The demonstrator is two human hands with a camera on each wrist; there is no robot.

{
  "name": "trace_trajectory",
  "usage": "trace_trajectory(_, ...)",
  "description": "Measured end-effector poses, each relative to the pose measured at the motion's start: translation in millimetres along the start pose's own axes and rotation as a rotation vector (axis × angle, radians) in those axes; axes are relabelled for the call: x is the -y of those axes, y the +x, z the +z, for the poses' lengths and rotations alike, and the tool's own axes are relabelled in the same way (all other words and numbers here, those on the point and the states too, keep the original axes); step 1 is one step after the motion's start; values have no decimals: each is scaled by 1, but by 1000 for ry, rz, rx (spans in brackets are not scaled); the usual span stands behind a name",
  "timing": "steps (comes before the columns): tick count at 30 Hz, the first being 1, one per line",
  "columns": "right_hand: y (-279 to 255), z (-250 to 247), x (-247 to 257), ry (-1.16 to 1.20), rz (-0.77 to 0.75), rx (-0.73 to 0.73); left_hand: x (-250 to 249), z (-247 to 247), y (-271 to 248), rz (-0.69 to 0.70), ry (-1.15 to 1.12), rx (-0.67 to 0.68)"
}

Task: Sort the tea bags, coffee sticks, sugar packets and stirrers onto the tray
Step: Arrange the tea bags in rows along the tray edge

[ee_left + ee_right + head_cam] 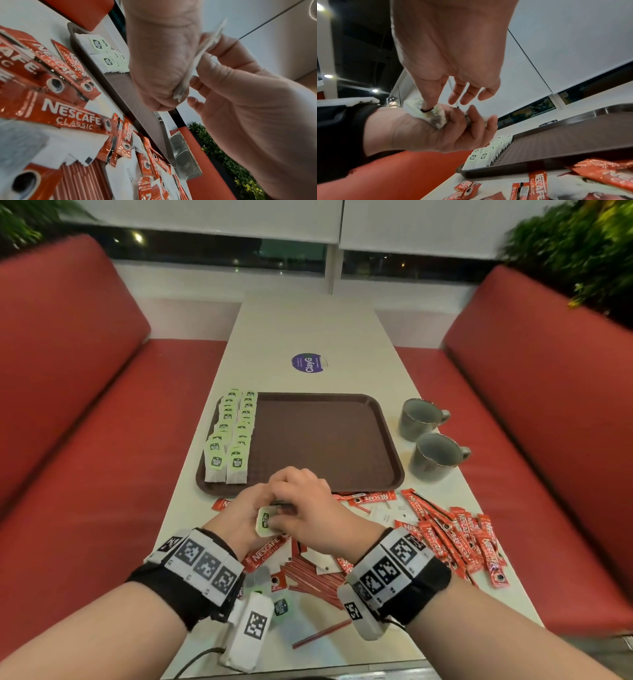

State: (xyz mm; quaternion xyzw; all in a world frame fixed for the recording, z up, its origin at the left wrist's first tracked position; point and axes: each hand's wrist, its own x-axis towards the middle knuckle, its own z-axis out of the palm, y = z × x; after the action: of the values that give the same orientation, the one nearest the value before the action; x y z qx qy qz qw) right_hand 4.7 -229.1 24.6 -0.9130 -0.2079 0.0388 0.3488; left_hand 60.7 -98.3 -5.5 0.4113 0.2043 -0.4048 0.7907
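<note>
Your hands meet just short of the tray's near rim, at about 6 o'clock from the tray. Your left hand (pixel 239 517) has its fingers curled round a small bunch of tea bags (pixel 264 521), one green tag facing up. Your right hand (pixel 308 508) comes over from 3 o'clock; its thumb and forefinger pinch at the same bunch, while the other fingers (pixel 471 93) hang loose and free.

On the bench (pixel 308 330), the brown tray (pixel 325 440) lies crosswise. Two neat rows of green-tagged tea bags (pixel 231 436) fill its 9 o'clock side, overlapping like tiles from far rim to near rim; the rest of its surface shows bare.

At 3 o'clock from the tray, two grey mugs (pixel 430 440) stand just beside each other, handles to the right. Nescafe coffee sticks (pixel 455 535) lie scattered at 4 to 5 o'clock from the tray, mixed with white sugar packets (pixel 387 513). Nearer you, under your wrists, a bundle of red stirrers (pixel 315 580) lies among more sticks, and one stirrer (pixel 322 635) lies apart at 6 o'clock. A round purple sticker (pixel 308 363) sits at 12 o'clock beyond the tray.
</note>
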Motion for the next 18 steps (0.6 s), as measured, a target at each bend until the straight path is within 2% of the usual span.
trace_trajectory(3, 2, -3, -1, 73, 16, -54, 0, 0, 5, 96, 165, -17)
trace_trajectory(4, 2, -6, 0, 132, 44, -82, 3, 2, 2, 123, 150, 38)
trace_trajectory(7, 5, -11, -4, 350, 158, -165, 4, 10, -2, 146, -14, 51)
trace_trajectory(10, 10, -10, -10, 581, 314, -257, 2, 14, -7, 269, 156, -31)
trace_trajectory(12, 16, -9, -12, 739, 444, -277, 0, 14, -9, 315, 192, -45)
trace_trajectory(14, 24, -9, -15, 787, 531, -268, -3, 14, -12, 299, 185, -20)
trace_trajectory(18, 37, -4, -17, 763, 579, -239, -9, 6, -19, 242, 203, 84)
